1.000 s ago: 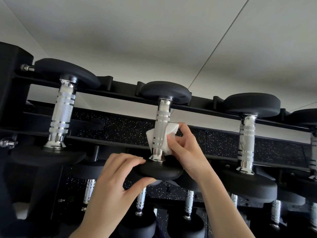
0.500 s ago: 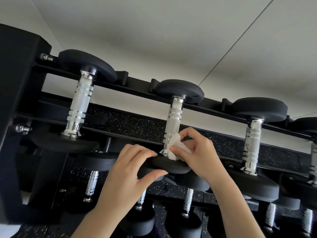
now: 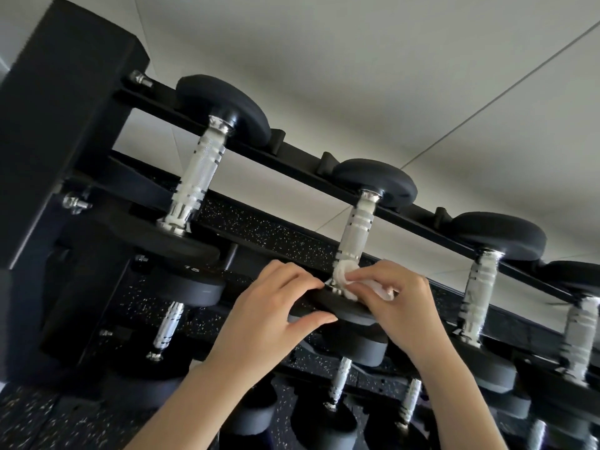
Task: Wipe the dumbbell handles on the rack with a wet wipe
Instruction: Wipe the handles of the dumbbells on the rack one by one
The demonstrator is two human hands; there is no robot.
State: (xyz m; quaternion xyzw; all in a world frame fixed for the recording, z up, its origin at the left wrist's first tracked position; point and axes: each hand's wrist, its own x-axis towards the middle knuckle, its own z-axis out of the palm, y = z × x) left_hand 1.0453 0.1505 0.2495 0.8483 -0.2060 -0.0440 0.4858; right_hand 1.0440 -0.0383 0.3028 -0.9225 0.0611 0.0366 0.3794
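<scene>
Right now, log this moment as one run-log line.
right hand: presses wet wipe on middle dumbbell handle base | left hand: grips its near weight head | rack: top row

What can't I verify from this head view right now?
- Base of the middle dumbbell handle: covered by the wet wipe and right hand.
- Near weight head: mostly behind the left hand.
- Far-right handle: motion-blurred, and the dumbbells beyond it are cut off by the frame edge.
</scene>
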